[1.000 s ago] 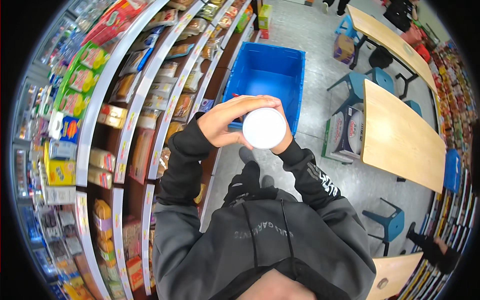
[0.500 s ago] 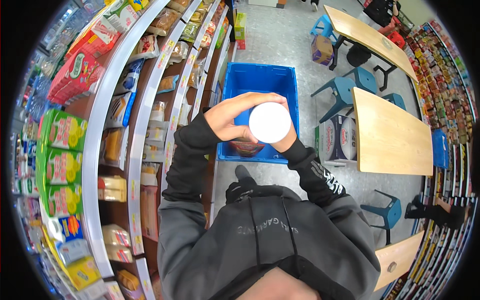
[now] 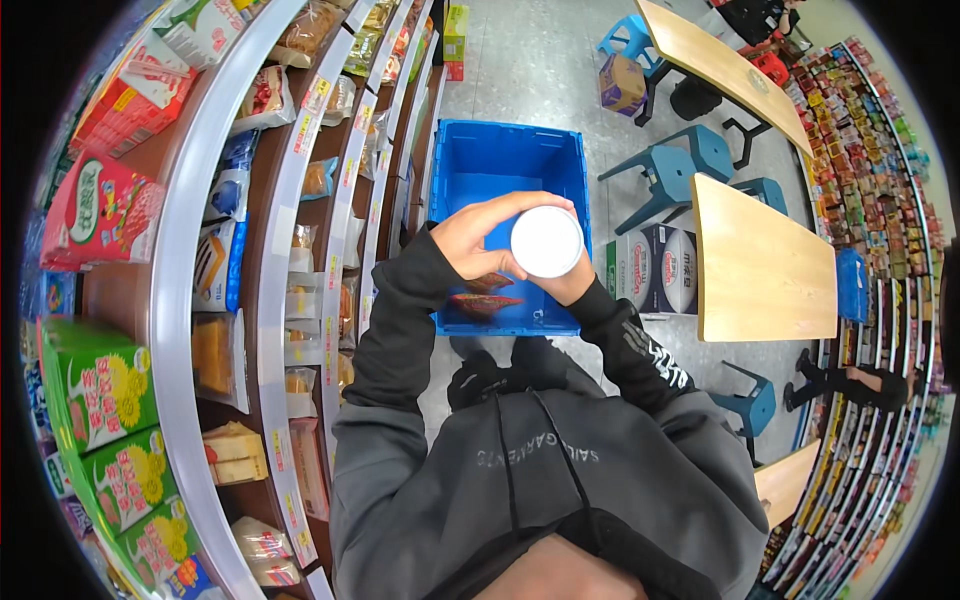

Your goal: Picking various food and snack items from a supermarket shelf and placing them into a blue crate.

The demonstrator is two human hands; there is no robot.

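Between my two hands is a tub with a round white lid (image 3: 547, 242), held upright so that its side is hidden from above. My left hand (image 3: 478, 236) curves round its left side, thumb near the lid's lower edge and fingers along the far side. The right hand (image 3: 573, 280) wraps the tub's right side, its fingers mostly out of sight beneath the lid. Below them on the floor stands an open blue crate (image 3: 508, 132). Dark red packets (image 3: 484, 304) lie inside it, at its near end.
Shelves (image 3: 175, 300) of packaged bread and drink cartons rise close on my left. To the right are wooden tables (image 3: 765, 265), teal stools (image 3: 655, 180) and a cardboard box (image 3: 660, 265). A person in dark clothes (image 3: 860, 385) is by the far-right shelves.
My view has shifted and turned slightly relative to the shelves and crate. Both hands still hold the tub, now a little farther right in view. More of the packets in the crate shows.
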